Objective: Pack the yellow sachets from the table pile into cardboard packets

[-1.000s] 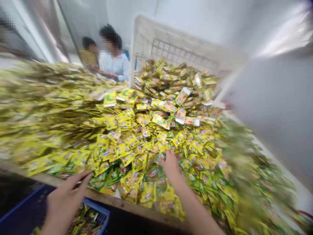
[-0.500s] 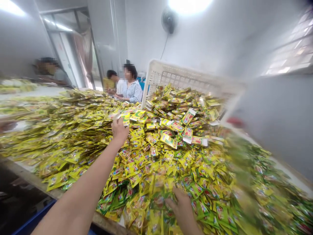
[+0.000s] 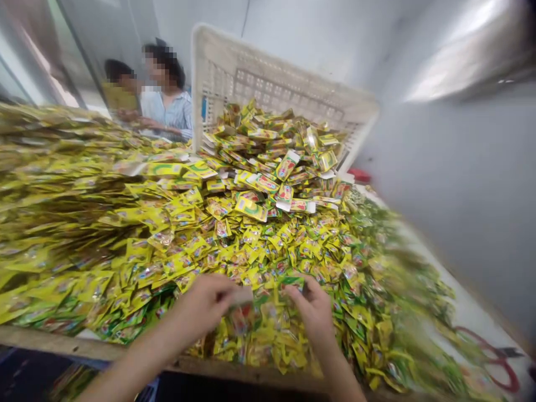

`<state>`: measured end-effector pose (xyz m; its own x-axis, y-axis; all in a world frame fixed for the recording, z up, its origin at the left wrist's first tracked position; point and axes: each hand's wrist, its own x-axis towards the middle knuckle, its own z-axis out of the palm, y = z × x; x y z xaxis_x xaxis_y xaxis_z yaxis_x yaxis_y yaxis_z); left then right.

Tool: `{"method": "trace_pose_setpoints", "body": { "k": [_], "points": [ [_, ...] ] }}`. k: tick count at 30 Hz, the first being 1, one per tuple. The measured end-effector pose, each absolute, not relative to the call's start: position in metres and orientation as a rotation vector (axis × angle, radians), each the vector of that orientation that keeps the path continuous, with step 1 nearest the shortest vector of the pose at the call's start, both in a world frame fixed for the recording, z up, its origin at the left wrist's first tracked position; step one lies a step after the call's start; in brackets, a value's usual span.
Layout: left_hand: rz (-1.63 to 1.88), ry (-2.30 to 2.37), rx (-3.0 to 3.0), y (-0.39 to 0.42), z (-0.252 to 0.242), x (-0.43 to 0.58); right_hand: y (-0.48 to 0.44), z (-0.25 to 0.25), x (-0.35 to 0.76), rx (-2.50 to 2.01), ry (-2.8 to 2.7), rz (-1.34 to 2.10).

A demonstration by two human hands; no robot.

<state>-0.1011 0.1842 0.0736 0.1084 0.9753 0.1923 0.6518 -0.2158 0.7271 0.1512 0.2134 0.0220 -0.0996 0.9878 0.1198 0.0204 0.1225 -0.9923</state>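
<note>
My left hand [image 3: 207,301] pinches a small carton [image 3: 243,317] with a whitish end flap, blurred by motion, low over the pile. Just right of it, my right hand [image 3: 314,310] grips a green and yellow sachet [image 3: 290,281] between thumb and fingers. Carton and sachet are close together but look apart. Beneath both hands spreads a heap of loose yellow and green sachets [image 3: 259,251]. Beyond it, small yellow cartons [image 3: 262,184], several with white flaps open, spill from a tilted white plastic crate [image 3: 285,61].
Stacked flat yellow packets [image 3: 75,195] cover the left side. Red-handled scissors [image 3: 508,371] lie at the right edge of the table. A red object [image 3: 360,176] sits behind the crate's corner. Two people [image 3: 167,109] are across the table. A wooden edge [image 3: 62,340] runs along the front.
My left hand has come back from the cartons toward my body with one carton, beside my right hand. My right hand now shows a sachet in its fingers. The view has turned right and down.
</note>
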Motion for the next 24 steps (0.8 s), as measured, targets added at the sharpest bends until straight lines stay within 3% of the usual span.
{"method": "trace_pose_setpoints", "body": {
  "k": [3,7,15,24],
  "points": [
    [0.739,1.510,1.769,0.176,0.020,-0.047,0.205,0.027,0.147,-0.954,-1.574,1.120],
    [0.806,1.492,1.601,0.181,-0.017,-0.028,0.199,0.006,0.149,-0.941,-1.934,0.818],
    [0.834,1.323,1.260,0.177,-0.017,-0.036,0.189,0.008,0.154,-0.866,-1.867,0.678],
    [0.827,1.274,1.347,0.173,-0.013,-0.036,0.188,0.018,0.151,-1.121,-2.403,0.646]
  ]
}}
